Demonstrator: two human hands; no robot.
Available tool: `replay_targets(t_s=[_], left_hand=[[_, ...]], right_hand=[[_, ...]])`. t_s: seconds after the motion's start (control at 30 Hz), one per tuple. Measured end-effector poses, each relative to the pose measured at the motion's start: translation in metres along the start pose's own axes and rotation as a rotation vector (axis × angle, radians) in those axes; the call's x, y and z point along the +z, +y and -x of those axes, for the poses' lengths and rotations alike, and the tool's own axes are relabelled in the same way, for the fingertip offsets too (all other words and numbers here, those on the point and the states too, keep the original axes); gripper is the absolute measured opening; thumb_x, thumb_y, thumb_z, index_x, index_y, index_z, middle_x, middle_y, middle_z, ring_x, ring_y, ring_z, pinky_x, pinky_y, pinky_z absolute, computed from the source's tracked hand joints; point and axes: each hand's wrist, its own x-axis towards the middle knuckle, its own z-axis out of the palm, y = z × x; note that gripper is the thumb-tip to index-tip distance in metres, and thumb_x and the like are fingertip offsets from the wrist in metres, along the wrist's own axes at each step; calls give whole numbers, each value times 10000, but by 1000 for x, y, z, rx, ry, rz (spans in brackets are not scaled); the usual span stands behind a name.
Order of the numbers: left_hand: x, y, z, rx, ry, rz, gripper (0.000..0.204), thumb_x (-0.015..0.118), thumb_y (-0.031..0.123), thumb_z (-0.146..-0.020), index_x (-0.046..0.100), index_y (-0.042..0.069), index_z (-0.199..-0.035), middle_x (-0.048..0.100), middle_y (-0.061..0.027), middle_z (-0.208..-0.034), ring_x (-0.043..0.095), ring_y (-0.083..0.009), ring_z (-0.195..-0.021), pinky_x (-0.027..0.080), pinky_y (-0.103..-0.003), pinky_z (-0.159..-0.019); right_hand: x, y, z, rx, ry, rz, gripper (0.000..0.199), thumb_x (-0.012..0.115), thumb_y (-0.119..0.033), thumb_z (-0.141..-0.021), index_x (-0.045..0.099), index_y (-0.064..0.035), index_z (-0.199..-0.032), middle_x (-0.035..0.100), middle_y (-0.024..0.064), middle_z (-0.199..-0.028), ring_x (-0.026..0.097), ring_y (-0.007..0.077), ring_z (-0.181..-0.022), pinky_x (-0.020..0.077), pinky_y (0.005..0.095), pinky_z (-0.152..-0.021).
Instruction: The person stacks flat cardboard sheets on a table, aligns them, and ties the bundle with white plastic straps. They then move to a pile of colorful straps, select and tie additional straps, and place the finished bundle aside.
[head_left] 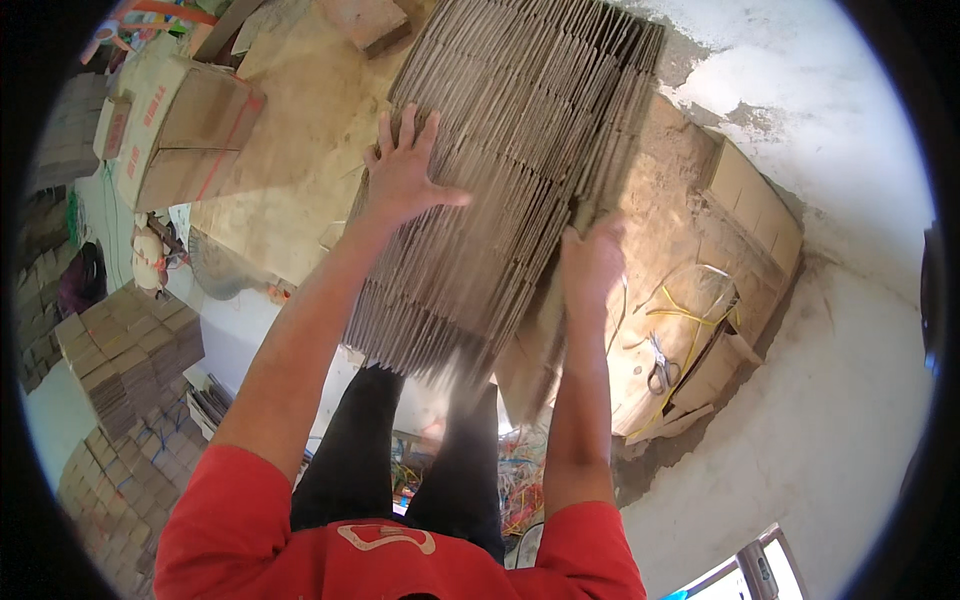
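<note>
A large bundle of folded cardboard pieces [500,170] stands packed edge-up in front of me, reaching to the far wall. My left hand [405,180] lies on its left part, fingers spread and thumb out to the right. At the right side of the bundle, my right hand [592,262] is curled at the edge of a folded cardboard piece [537,355] that tilts away from the rest. Motion smears this hand and the piece, so its fingertips are not clear. The bundle's near end is blurred too.
Scissors [662,368] and yellow strapping [690,315] lie on the worktable [655,220] at right, by the wall. A printed carton [185,135] stands at left. Stacked cardboard [130,345] fills the left floor; colourful scraps [520,485] lie below the table.
</note>
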Motion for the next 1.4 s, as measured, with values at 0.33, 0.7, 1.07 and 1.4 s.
replay_targets(t_s=[0.33,0.7,1.07,1.4], left_hand=[[-4,3,0,0,-1,33,1301,752,697,-455,137,204,-1489,68,-128,-1548,-26,-394,-1415,115,-667,-1044],[0,-46,-10,85,-82,1173,915,675,462,-768,234,46,-1453,370,-122,-1428,473,-252,-1158,421,-350,-913],[124,-51,-43,-151,95,1431,466,432,381,-971,569,-10,-1186,608,-95,-1111,516,-178,-1032,383,-272,-920],[52,-71,100,-381,121,1087,421,431,365,-965,598,6,-1107,625,-106,-1022,552,-169,-952,413,-298,-876]], right_hand=[[18,14,-2,-128,84,-682,973,690,-342,-796,77,48,-1442,335,298,-1404,318,406,-1321,313,422,-1060],[20,42,-9,-106,-184,-1370,751,651,-204,-836,247,-4,-1437,426,169,-1377,474,263,-1198,371,358,-1013],[127,78,-42,-41,-180,-1962,335,455,-309,-951,572,-3,-1020,623,71,-917,619,180,-759,546,328,-602],[84,80,94,82,104,-1607,471,425,-443,-943,499,-17,-1131,572,89,-1037,574,198,-874,503,339,-717]])
